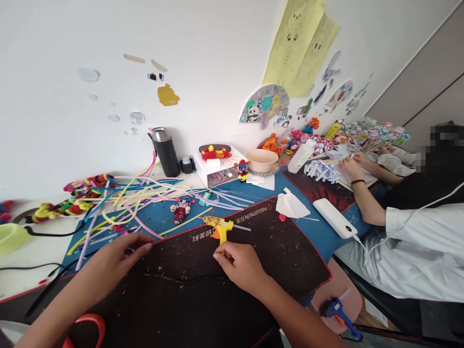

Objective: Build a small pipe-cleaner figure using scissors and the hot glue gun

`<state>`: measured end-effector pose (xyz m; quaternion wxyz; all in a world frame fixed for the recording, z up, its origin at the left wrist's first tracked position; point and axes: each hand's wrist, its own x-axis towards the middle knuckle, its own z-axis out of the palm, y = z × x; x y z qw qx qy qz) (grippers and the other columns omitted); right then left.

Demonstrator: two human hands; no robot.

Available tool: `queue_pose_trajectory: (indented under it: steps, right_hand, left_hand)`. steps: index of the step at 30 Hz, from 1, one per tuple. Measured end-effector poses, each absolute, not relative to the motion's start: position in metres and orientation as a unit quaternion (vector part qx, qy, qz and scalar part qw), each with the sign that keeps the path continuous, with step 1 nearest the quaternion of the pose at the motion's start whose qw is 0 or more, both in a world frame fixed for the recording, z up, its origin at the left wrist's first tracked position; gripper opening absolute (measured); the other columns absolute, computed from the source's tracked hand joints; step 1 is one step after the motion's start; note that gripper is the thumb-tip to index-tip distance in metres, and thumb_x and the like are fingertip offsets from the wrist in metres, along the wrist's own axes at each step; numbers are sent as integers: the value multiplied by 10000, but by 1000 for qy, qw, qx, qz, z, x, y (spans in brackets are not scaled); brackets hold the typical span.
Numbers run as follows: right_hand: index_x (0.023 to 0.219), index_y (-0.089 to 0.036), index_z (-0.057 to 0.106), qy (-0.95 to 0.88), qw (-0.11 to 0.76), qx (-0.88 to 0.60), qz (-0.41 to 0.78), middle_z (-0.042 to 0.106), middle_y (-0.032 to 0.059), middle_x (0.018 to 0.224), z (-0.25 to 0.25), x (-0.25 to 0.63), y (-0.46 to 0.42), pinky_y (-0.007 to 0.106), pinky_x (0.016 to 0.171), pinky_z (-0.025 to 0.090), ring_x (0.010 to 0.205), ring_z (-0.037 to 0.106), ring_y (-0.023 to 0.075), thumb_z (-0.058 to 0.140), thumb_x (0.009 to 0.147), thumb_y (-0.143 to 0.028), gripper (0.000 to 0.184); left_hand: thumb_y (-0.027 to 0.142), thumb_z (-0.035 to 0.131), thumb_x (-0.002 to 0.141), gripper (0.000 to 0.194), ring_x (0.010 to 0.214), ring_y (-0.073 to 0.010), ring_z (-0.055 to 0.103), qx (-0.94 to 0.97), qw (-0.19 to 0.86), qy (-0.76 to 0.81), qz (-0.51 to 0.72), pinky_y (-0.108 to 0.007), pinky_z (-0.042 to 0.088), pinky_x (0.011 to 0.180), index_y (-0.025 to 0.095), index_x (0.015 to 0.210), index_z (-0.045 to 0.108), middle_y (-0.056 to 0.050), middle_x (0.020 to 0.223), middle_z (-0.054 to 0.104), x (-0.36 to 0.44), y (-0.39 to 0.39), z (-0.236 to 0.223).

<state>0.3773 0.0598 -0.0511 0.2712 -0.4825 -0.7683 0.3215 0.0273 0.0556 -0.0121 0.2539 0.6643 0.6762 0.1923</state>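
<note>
My right hand [241, 266] has its thumb and fingers closed on the lower handle of a yellow glue gun [219, 224], just above the black mat [170, 309]. The gun's nozzle points left, and a pale glue stick [242, 228] juts from its back. My left hand [121, 256] hovers over the mat's left part, thumb and forefinger apart, with nothing seen between them. Beyond it lie loose pipe cleaners [126, 193] in several colours. A small figure [180, 210] with a dark red body rests behind the glue gun.
Red scissor handles [89, 328] show at the lower left. A black thermos [166, 152], a white box [213, 169] and a beige bowl [261, 160] line the wall. At right sits a co-worker [416, 241] handling paper strips. A white power bank [335, 217] and a blue glue gun [340, 314] are nearby.
</note>
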Motion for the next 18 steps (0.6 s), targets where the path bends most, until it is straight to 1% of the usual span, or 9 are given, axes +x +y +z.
queue_pose_trajectory:
  steps: [3,5,7,10,12,14,16,18]
  right_hand:
    - [961,-267,806,-763,279,-482,329,753,-26,727,-49,376,59,261,672,431,639,679,164,707,1034,-286,125]
    - [943,-266,801,-762,281,-485,326,744,-27,710,-49,376,59,261,662,421,626,672,163,708,1031,-289,131]
    - [934,-267,798,-761,282,-487,323,738,-31,699,-49,375,59,261,658,414,617,666,162,714,1024,-285,125]
    - [938,-267,798,-761,286,-484,323,736,-33,700,-49,375,59,260,659,413,622,668,161,724,1011,-271,104]
    - [937,-266,797,-761,286,-484,323,736,-34,700,-48,375,59,260,657,411,621,667,159,724,1008,-262,102]
    - [936,-267,797,-761,283,-486,322,738,-34,700,-48,374,59,259,656,409,614,664,158,722,1007,-258,104]
    - [939,-266,799,-762,281,-487,322,740,-33,700,-48,374,59,258,658,409,610,661,157,720,1008,-261,105]
    - [939,-257,801,-762,278,-488,323,741,-28,702,-48,374,59,256,664,408,615,661,158,719,1009,-270,108]
  left_hand:
    - [715,559,920,475,838,-288,780,661,341,645,176,-346,623,765,324,1012,814,-25,901,841,32,53,-12]
    - [734,593,887,504,886,-310,799,660,353,640,174,-370,639,801,313,1028,831,-53,965,861,32,52,-18]
    - [731,611,875,515,950,-329,812,663,321,651,185,-393,644,851,305,1050,840,-75,1037,873,30,53,-25]
    - [717,596,883,475,944,-319,815,667,252,670,206,-383,638,845,325,1003,835,-61,1016,875,24,53,-28]
    - [715,585,879,455,912,-307,820,667,247,671,208,-366,635,820,341,967,828,-41,982,876,25,53,-20]
    - [705,585,869,449,903,-309,824,669,257,669,198,-361,632,801,341,973,825,-34,976,879,30,55,-9]
    - [667,580,871,434,908,-319,825,669,247,677,183,-368,626,795,321,983,817,-45,992,881,39,61,1]
    - [614,549,890,409,914,-331,823,666,210,697,165,-383,616,798,295,959,796,-71,990,877,49,71,5]
